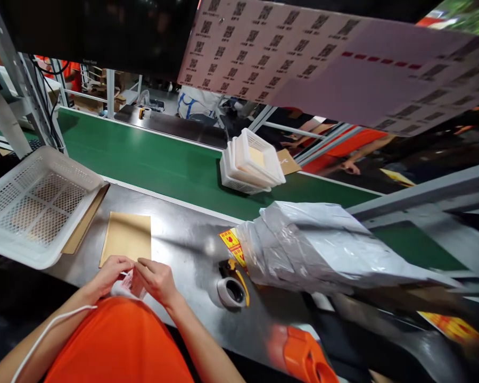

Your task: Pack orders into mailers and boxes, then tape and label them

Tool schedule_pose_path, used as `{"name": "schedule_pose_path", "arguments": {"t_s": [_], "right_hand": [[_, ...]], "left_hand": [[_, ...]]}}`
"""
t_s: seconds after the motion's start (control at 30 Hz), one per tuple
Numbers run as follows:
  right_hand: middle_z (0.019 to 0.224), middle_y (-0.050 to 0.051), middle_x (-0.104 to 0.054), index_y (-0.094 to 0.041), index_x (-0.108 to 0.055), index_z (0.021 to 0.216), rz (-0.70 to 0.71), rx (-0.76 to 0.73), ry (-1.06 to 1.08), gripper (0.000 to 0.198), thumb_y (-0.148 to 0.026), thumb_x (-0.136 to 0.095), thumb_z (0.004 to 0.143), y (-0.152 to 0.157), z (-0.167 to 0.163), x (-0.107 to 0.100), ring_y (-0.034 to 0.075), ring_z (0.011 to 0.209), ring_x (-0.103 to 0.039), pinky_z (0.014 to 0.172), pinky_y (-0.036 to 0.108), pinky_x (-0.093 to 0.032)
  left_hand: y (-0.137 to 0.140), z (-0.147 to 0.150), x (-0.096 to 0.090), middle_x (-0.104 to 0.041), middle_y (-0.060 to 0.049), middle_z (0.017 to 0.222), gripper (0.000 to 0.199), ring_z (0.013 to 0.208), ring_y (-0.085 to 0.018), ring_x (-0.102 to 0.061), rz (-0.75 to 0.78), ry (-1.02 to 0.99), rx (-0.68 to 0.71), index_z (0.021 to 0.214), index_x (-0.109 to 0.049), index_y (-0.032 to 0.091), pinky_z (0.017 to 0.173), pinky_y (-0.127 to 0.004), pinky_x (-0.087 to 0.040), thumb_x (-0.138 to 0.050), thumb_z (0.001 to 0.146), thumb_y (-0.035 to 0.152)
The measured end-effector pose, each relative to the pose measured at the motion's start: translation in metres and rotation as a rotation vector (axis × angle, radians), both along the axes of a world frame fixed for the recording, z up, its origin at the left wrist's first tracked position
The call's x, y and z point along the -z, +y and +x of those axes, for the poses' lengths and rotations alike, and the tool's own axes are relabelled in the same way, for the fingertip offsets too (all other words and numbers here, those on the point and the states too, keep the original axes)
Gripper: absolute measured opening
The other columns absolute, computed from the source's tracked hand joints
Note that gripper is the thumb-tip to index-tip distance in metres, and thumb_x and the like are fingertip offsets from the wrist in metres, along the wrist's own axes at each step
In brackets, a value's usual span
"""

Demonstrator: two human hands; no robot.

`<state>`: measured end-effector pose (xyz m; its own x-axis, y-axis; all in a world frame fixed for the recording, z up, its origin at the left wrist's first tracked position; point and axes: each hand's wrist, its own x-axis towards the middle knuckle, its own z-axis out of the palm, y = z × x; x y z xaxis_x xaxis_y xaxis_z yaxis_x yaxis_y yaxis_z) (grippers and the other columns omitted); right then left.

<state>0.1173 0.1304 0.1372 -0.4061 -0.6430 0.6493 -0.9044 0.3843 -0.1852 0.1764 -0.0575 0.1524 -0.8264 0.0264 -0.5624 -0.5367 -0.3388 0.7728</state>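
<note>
Close to my body, my left hand (114, 274) and my right hand (157, 279) come together, with fingers pinched on a small clear plastic bag (133, 283) that has pinkish-red print. What the bag contains is hard to make out. A white piece of plastic shows beneath it, partly behind my hands. Just beyond my fingers a flat brown cardboard mailer (127, 236) lies on the metal table (183, 239). A white cord hangs along my left forearm.
At left, a white mesh basket (43, 207) leans over cardboard. Right of my hands are a tape dispenser (233, 290), fragile stickers (232, 242), grey-white poly mailers (311, 247) and an orange tool (303, 354). Stacked baskets (251, 159) sit on the green conveyor (143, 151). A person's hand (350, 166) shows beyond.
</note>
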Motion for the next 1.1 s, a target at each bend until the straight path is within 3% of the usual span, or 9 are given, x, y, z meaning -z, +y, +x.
{"name": "schedule_pose_path", "arguments": {"t_s": [0.33, 0.57, 0.87, 1.03, 1.1], "right_hand": [[0.100, 0.006, -0.085, -0.018, -0.077, 0.105, 0.040, -0.037, -0.031, 0.022, -0.019, -0.055, 0.107, 0.000, -0.002, 0.002, 0.016, 0.066, -0.073, 0.055, 0.028, -0.052], [0.095, 0.003, -0.083, -0.019, -0.074, 0.104, 0.070, -0.091, -0.117, 0.018, -0.021, -0.057, 0.108, -0.002, -0.005, 0.009, 0.015, 0.073, -0.075, 0.061, 0.027, -0.054], [0.095, 0.003, -0.082, -0.020, -0.072, 0.091, 0.127, -0.072, -0.095, 0.025, -0.021, -0.053, 0.108, 0.001, -0.006, 0.006, 0.015, 0.065, -0.068, 0.057, 0.030, -0.048], [0.096, 0.006, -0.082, -0.021, -0.076, 0.110, -0.006, -0.128, -0.268, 0.020, -0.022, -0.057, 0.106, 0.000, -0.009, 0.002, 0.017, 0.074, -0.074, 0.062, 0.027, -0.056], [0.091, 0.005, -0.081, -0.022, -0.075, 0.112, -0.095, -0.078, -0.350, 0.020, -0.023, -0.056, 0.106, 0.001, -0.011, -0.001, 0.016, 0.074, -0.074, 0.064, 0.026, -0.059]], "left_hand": [[-0.001, 0.002, 0.002, -0.069, -0.004, 0.074, 0.045, 0.073, -0.018, -0.061, -0.045, -0.035, 0.001, 0.076, -0.076, 0.015, 0.072, -0.031, -0.045, -0.090, 0.058, 0.053], [-0.005, 0.000, 0.001, -0.064, -0.002, 0.065, 0.039, 0.067, -0.016, -0.052, -0.182, 0.051, 0.053, 0.072, -0.077, 0.014, 0.070, -0.031, -0.040, -0.084, 0.062, 0.052], [-0.003, -0.002, -0.003, -0.071, -0.004, 0.075, 0.037, 0.072, -0.018, -0.059, -0.158, 0.002, 0.062, 0.076, -0.079, 0.015, 0.071, -0.031, -0.043, -0.082, 0.064, 0.050], [-0.006, -0.001, -0.001, -0.073, -0.005, 0.075, 0.044, 0.069, -0.016, -0.060, -0.069, 0.080, 0.060, 0.082, -0.082, 0.013, 0.071, -0.030, -0.046, -0.093, 0.064, 0.051], [-0.007, -0.002, 0.000, -0.078, -0.007, 0.084, 0.052, 0.074, -0.017, -0.064, -0.018, 0.140, 0.045, 0.091, -0.083, 0.013, 0.074, -0.031, -0.049, -0.098, 0.061, 0.053]]}}
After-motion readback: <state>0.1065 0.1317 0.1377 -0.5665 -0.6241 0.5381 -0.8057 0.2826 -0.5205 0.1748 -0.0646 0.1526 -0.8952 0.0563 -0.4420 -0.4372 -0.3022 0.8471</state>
